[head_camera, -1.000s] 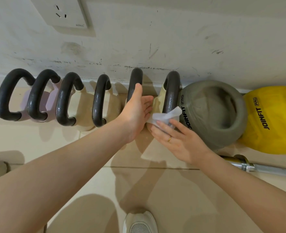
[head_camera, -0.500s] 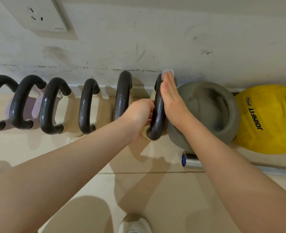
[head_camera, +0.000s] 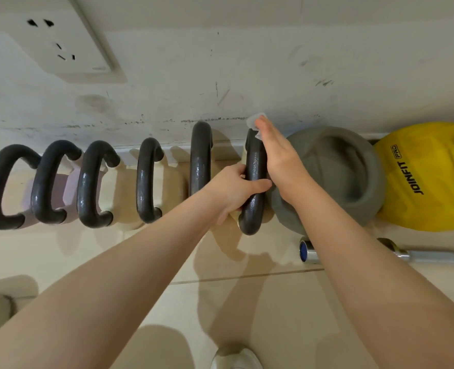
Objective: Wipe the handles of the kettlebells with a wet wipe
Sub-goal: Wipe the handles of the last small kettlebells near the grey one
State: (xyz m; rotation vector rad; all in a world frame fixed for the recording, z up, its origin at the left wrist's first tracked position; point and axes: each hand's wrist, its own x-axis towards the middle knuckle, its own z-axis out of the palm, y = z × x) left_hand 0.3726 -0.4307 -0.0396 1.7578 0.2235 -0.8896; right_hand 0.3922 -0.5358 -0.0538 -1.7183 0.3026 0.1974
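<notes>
My left hand [head_camera: 234,190] has its fingers curled around the middle of the sixth kettlebell handle [head_camera: 252,182], thumb across the near face, gripping it firmly. My right hand [head_camera: 279,158] lies along the right side of the same handle with fingers straight and together, pressing the wet wipe [head_camera: 255,122] against the handle's far end; only a white edge of the wipe shows beyond the fingertips. The wipe is pressed by straight fingers rather than pinched.

Taking this gripped handle as the landmark:
- Immediately left of it stands a fifth black handle [head_camera: 200,158], upright and apart from it.
- Further left, four more black handles [head_camera: 92,185] stand in a row along the wall [head_camera: 247,62].
- Touching my right hand, just right of the landmark, sits a grey soft kettlebell [head_camera: 348,169].
- Right of that is a yellow soft kettlebell [head_camera: 433,182] printed "JOINFIT PRO" in black.
- Right of and nearer than the landmark, a chrome bar [head_camera: 353,255] with a blue end cap lies on the tiled floor [head_camera: 60,262].
- Up and left of the landmark, a white wall socket [head_camera: 60,43] is mounted.
- Nearer than the landmark, a white shoe toe [head_camera: 236,358] shows at the frame edge.
</notes>
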